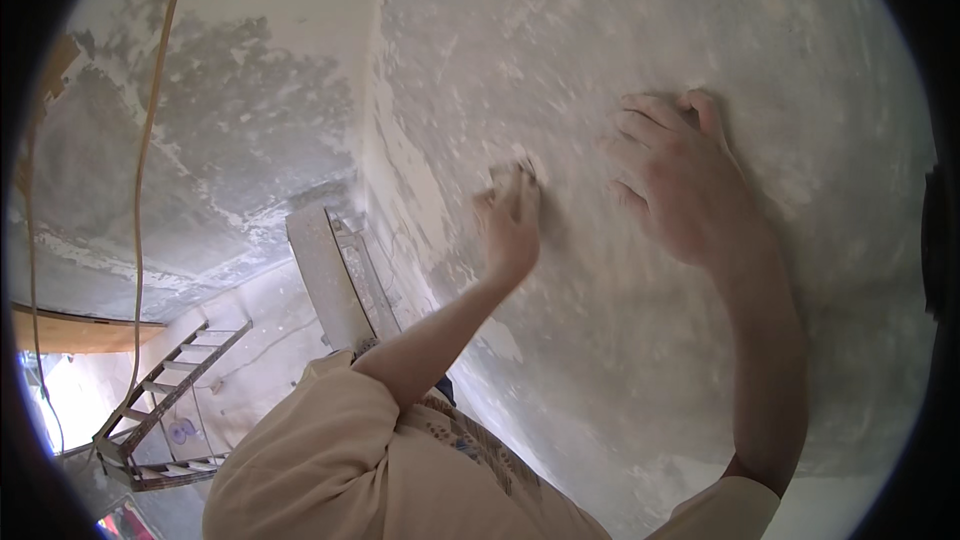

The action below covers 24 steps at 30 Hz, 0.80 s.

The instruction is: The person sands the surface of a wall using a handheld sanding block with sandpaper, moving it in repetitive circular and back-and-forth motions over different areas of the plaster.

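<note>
A grey, patchy plastered wall (600, 300) fills the middle and right of the head view. My left hand (510, 217) is at the wall, its fingers closed on a small thin flat piece (504, 174) whose material I cannot tell. Farther right and a little higher, my right hand (675, 180) rests on the wall with its fingers spread and bent; nothing shows in its grip, though the underside of the palm is hidden. Pale, rough-edged patches (412, 187) mark the plaster left of my left hand.
A long, dusty box-like unit (330, 277) stands near the wall corner. Lower left is a splattered ladder (176, 375). A brown cable (142, 157) hangs at the left, before another mottled surface (247, 105). A bright opening (75, 397) shows at the far left.
</note>
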Each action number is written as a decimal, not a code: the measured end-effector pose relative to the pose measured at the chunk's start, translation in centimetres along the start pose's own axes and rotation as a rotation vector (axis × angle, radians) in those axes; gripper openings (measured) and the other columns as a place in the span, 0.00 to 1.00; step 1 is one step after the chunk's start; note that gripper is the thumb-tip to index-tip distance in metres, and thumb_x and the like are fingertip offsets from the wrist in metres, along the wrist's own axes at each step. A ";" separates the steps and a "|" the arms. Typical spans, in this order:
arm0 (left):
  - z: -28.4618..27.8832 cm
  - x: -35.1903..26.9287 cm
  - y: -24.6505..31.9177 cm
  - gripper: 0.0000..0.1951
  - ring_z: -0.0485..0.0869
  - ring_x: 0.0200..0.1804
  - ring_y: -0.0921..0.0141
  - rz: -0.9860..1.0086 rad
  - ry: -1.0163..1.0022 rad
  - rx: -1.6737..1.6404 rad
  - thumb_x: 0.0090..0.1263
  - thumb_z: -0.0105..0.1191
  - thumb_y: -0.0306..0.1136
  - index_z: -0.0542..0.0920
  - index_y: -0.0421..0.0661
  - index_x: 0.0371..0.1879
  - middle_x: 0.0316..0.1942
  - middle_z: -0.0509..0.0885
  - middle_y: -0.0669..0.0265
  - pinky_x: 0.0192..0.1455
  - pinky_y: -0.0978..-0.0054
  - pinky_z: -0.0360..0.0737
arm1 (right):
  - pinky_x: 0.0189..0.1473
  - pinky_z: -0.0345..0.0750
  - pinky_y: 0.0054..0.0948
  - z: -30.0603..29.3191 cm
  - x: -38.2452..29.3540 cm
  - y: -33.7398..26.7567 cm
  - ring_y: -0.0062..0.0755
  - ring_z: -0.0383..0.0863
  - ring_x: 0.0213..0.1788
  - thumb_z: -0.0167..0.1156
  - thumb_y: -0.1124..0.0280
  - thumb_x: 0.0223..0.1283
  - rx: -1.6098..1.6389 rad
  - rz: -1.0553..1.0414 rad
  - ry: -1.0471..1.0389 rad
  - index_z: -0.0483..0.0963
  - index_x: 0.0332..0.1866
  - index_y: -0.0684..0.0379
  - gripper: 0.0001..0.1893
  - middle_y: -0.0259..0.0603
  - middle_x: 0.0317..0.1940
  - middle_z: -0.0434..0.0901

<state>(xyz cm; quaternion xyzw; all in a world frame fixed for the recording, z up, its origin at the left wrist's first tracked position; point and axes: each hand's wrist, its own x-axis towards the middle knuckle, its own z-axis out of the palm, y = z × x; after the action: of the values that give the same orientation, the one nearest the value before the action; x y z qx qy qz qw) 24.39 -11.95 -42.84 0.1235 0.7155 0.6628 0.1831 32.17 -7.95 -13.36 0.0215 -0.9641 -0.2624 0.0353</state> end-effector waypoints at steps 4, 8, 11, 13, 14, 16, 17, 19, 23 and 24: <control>-0.6 1.6 0.0 0.27 0.70 0.73 0.51 0.074 0.021 0.121 0.88 0.54 0.47 0.77 0.55 0.82 0.69 0.67 0.50 0.80 0.58 0.66 | 0.83 0.60 0.55 -0.8 -0.1 -0.6 0.33 0.74 0.77 0.71 0.64 0.69 0.034 0.027 -0.048 0.87 0.52 0.52 0.10 0.37 0.58 0.87; -0.6 3.9 0.9 0.27 0.66 0.76 0.54 -0.161 0.133 -0.371 0.89 0.52 0.44 0.74 0.50 0.83 0.70 0.66 0.48 0.79 0.51 0.66 | 0.83 0.61 0.56 -0.5 0.4 -0.5 0.33 0.75 0.76 0.71 0.64 0.70 0.010 0.002 -0.036 0.87 0.52 0.52 0.10 0.35 0.59 0.87; -0.1 -4.4 1.4 0.28 0.67 0.74 0.53 0.139 -0.073 0.039 0.89 0.53 0.47 0.76 0.52 0.83 0.68 0.67 0.49 0.79 0.52 0.66 | 0.83 0.60 0.57 -0.7 0.0 -0.4 0.32 0.75 0.76 0.70 0.63 0.72 0.057 0.029 -0.105 0.87 0.54 0.52 0.11 0.35 0.60 0.87; 0.0 -1.8 0.7 0.27 0.65 0.75 0.52 0.079 -0.004 -0.015 0.88 0.54 0.47 0.77 0.53 0.82 0.69 0.66 0.49 0.81 0.51 0.64 | 0.84 0.60 0.57 -0.6 0.0 -0.7 0.31 0.74 0.77 0.70 0.62 0.73 0.022 0.025 -0.100 0.87 0.55 0.52 0.12 0.36 0.60 0.87; -0.1 -0.1 1.0 0.27 0.63 0.77 0.51 0.021 0.057 -0.067 0.87 0.56 0.46 0.78 0.54 0.81 0.69 0.65 0.50 0.82 0.51 0.62 | 0.85 0.59 0.58 -0.4 0.0 -0.7 0.31 0.74 0.77 0.69 0.61 0.74 -0.014 0.029 -0.098 0.87 0.56 0.52 0.12 0.36 0.60 0.87; -0.5 3.3 1.5 0.27 0.63 0.76 0.50 -0.023 0.108 -0.175 0.87 0.57 0.46 0.78 0.54 0.81 0.69 0.65 0.49 0.82 0.51 0.62 | 0.85 0.58 0.58 -0.2 0.1 -1.0 0.30 0.74 0.77 0.69 0.61 0.75 -0.018 0.026 -0.101 0.87 0.56 0.52 0.12 0.37 0.61 0.87; -0.5 4.2 1.6 0.27 0.63 0.76 0.49 -0.062 0.160 -0.284 0.87 0.57 0.45 0.78 0.54 0.81 0.69 0.64 0.49 0.83 0.51 0.62 | 0.86 0.58 0.58 -0.2 0.2 -1.0 0.30 0.74 0.78 0.68 0.60 0.75 -0.026 0.024 -0.099 0.87 0.57 0.51 0.12 0.37 0.61 0.87; 0.5 0.6 0.9 0.27 0.65 0.74 0.50 0.018 0.110 -0.199 0.87 0.57 0.46 0.78 0.54 0.81 0.69 0.65 0.49 0.82 0.52 0.62 | 0.83 0.58 0.58 -0.4 0.2 -1.0 0.30 0.73 0.78 0.71 0.61 0.72 -0.012 0.042 -0.150 0.86 0.60 0.51 0.16 0.36 0.63 0.85; 0.2 0.0 0.7 0.27 0.66 0.73 0.51 0.153 0.050 -0.069 0.87 0.56 0.47 0.78 0.53 0.81 0.68 0.65 0.49 0.81 0.53 0.63 | 0.80 0.58 0.57 0.0 0.1 -0.9 0.31 0.72 0.78 0.74 0.62 0.67 -0.017 0.063 -0.161 0.86 0.62 0.51 0.20 0.34 0.65 0.84; -0.2 1.4 1.2 0.27 0.64 0.74 0.52 0.115 0.074 -0.130 0.87 0.57 0.47 0.79 0.52 0.80 0.68 0.65 0.50 0.81 0.53 0.63 | 0.80 0.58 0.57 -0.1 0.1 -0.9 0.31 0.72 0.78 0.74 0.62 0.67 -0.015 0.064 -0.166 0.86 0.62 0.51 0.20 0.34 0.65 0.84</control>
<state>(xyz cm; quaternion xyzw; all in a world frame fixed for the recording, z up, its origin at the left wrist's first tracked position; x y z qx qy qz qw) 22.98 -11.40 -41.83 0.1276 0.6689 0.7214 0.1260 32.09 -8.82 -13.74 -0.0314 -0.9619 -0.2691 -0.0361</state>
